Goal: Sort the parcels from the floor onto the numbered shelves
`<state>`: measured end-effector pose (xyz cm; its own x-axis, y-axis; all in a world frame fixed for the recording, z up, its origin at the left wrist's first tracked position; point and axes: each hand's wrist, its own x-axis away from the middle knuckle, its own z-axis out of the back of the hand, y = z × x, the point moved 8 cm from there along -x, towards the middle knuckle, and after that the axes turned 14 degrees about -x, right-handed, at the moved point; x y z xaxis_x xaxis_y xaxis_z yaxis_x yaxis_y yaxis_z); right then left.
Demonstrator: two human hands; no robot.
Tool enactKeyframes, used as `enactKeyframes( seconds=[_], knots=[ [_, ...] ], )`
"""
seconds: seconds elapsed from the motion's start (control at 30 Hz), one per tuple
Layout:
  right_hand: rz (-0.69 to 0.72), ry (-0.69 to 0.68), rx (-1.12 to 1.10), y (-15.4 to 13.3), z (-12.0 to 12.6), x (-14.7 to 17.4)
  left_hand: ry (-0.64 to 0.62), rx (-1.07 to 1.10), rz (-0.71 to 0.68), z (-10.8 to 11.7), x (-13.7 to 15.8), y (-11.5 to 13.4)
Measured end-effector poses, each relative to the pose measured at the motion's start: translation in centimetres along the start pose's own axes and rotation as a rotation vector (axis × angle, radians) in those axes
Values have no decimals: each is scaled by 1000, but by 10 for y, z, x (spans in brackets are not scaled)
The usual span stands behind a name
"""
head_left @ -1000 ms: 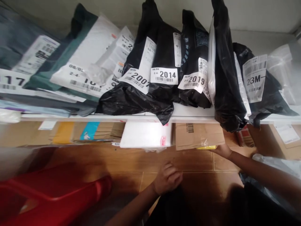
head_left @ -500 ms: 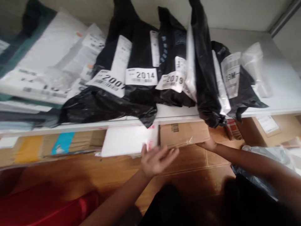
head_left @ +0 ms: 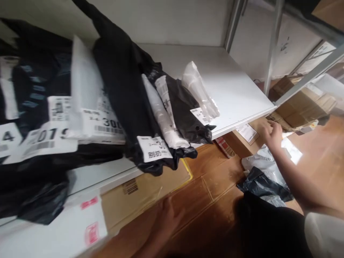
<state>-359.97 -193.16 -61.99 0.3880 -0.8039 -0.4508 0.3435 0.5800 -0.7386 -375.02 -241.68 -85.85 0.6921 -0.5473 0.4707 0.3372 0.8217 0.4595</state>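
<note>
My right hand (head_left: pixel 272 135) is at the right end of a brown cardboard box (head_left: pixel 242 145) with a white label, under the shelf's right end. Its fingers are bent and apart, at the box's edge; a firm grip does not show. My left hand (head_left: pixel 167 214), blurred, hangs over the floor with its thumb away from the fingers, holding nothing. Close by lies a flat cardboard box (head_left: pixel 150 186) with a yellow edge, beside a white box (head_left: pixel 67 227) with red marks. Both are partly under the shelf.
On the white shelf (head_left: pixel 236 96) stand black plastic parcels (head_left: pixel 115 82), a white parcel (head_left: pixel 88 96) and a clear wrapped one (head_left: pixel 200 89), several with labels. Plastic bags (head_left: pixel 264 179) lie on the floor by my right arm. More cartons (head_left: pixel 303 100) stand behind a metal rack post (head_left: pixel 272 50).
The view has swung right. My right hand has left the flat cardboard box and moved right to the labelled box. My left hand stays near the flat box.
</note>
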Motion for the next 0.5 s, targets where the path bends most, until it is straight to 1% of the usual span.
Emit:
enactKeyframes(
  seconds=[0.03,0.07,0.13,0.2,0.27,0.3,0.37,0.43,0.5],
  knots=[
    [-77,54,23,24,14,-16,-33,42,-4,-10,10,7],
    [-135,64,28,45,21,-28,-72,84,-18,-19,20,18],
    [-215,29,37,73,23,-45,-139,139,-111,-30,34,51],
    [-251,-28,78,85,17,-51,-185,192,-215,-33,36,94],
    [-280,-83,96,87,8,-51,-219,271,-243,-34,23,136],
    [-305,-114,54,88,3,-49,-228,317,-236,-36,11,157],
    [-406,-166,-166,96,-6,-43,-211,391,-241,-40,-18,199],
    [-577,-204,-514,110,-18,-32,-152,426,-318,-48,-47,237],
    [-743,-247,-818,125,-34,-20,-61,450,-387,-57,-72,263]
  ],
)
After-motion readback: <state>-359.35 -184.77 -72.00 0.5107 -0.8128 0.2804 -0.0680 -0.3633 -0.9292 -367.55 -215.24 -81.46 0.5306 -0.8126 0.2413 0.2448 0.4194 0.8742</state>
